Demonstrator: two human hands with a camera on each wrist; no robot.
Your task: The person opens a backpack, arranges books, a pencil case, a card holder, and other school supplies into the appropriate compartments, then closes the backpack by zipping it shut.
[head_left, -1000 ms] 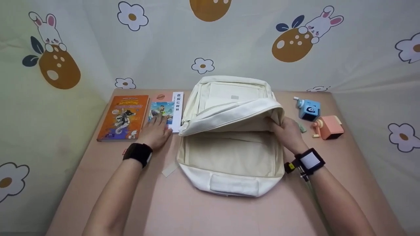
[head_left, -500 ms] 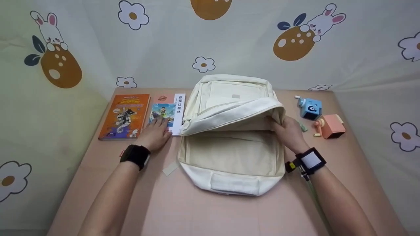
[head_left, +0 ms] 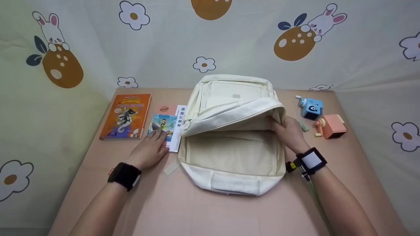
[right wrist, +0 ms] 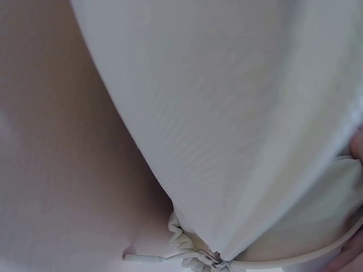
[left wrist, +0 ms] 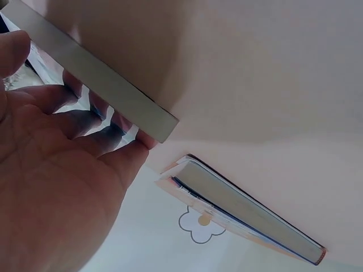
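Observation:
A cream-white backpack point(head_left: 231, 182) lies on its back, unzipped, with its front panel raised over the main compartment. At the panel's right edge my right hand point(head_left: 290, 134) grips the fabric; some fingers are hidden inside. In the right wrist view, pale backpack cloth point(right wrist: 210, 113) and a zipper fill most of the picture, with fingertips only at the right edge. My left hand point(head_left: 149, 147) lies with extended fingers on the cover of a blue-and-white paperback book point(head_left: 165, 126), left of the backpack. The left wrist view shows those fingers against the book point(left wrist: 102, 76), its page edge facing the camera.
An orange hardcover book point(head_left: 126, 116) lies at the far left. On the right stand a blue pencil sharpener point(head_left: 311, 108) and a pink pencil sharpener point(head_left: 332, 126), both with cranks. A small green object point(head_left: 304, 126) is partly behind my right hand. A backpack tag point(head_left: 170, 168) sticks out left.
My left hand has drawn the paperback book toward the near edge of the table, along the backpack's side. The right hand and the raised panel have stayed about where they were.

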